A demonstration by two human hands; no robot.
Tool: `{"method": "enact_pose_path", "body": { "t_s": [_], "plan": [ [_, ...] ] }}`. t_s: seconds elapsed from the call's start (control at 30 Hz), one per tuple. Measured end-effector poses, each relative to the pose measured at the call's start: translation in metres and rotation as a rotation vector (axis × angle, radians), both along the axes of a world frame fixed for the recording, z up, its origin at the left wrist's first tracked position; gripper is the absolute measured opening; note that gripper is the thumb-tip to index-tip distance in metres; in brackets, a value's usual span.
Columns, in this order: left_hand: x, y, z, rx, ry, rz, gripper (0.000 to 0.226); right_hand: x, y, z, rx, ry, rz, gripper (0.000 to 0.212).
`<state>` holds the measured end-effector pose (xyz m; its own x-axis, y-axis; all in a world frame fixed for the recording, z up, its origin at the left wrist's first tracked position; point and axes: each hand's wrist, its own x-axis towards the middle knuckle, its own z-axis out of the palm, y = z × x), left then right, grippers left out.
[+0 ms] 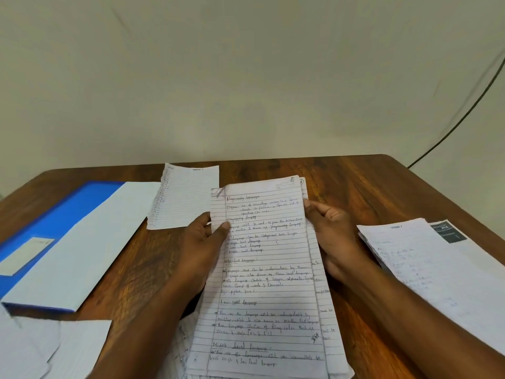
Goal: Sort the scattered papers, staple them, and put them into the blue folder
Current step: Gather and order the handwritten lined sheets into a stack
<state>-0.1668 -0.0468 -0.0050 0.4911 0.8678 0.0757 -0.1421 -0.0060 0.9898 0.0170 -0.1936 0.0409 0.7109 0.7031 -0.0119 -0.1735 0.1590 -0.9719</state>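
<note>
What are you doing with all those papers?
A person is sorting handwritten lined pages, gripping a small stack by its edges with the left hand and the right hand above the brown wooden table. Other sheets lie scattered around. The blue plastic folder waits on the left, closed.
</note>
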Motion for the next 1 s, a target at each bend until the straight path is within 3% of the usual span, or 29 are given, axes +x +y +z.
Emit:
{"method": "enact_pose_path", "body": {
  "t_s": [0.3,0.73,1.0],
  "plan": [
    [0.001,0.0,-0.001,0.0,-0.021,-0.006,0.027,0.001,-0.003,0.002,0.007,0.034,0.039,0.028],
    [0.003,-0.006,0.0,-0.018,-0.01,0.028,0.025,-0.006,-0.006,0.007,-0.055,-0.082,0.075,0.044],
    [0.003,-0.008,0.002,0.019,0.042,0.072,0.024,-0.007,-0.002,-0.004,-0.103,-0.228,0.149,0.022]
  ]
}}
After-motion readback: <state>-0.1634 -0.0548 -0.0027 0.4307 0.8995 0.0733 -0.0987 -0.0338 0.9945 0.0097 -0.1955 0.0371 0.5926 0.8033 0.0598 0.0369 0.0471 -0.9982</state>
